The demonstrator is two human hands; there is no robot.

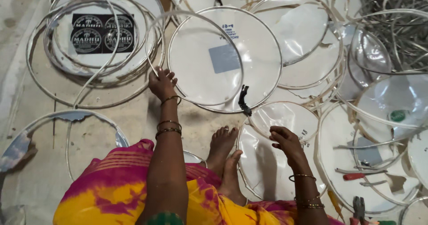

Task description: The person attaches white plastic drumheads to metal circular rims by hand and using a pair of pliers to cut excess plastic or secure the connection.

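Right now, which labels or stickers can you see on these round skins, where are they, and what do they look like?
Black rectangular label with four round white emblems: on the upper-left round white skin.
Grey square sticker: mid large clear round skin, whose rim the left hand grips.
Small blue print: above the grey square.
Green oval sticker: far-right skin.
Right hand: on the lower skin.

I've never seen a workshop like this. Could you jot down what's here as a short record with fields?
Setting: floor strewn with round drum skins and loose metal hoops
Left hand: grips the rim of a thin metal hoop
Under the hoop: large clear drum skin with a grey patch
Right hand: rests on a smaller clear drum skin
Between the skins: black clip
Tools: red-handled screwdriver, pliers
Feet: bare
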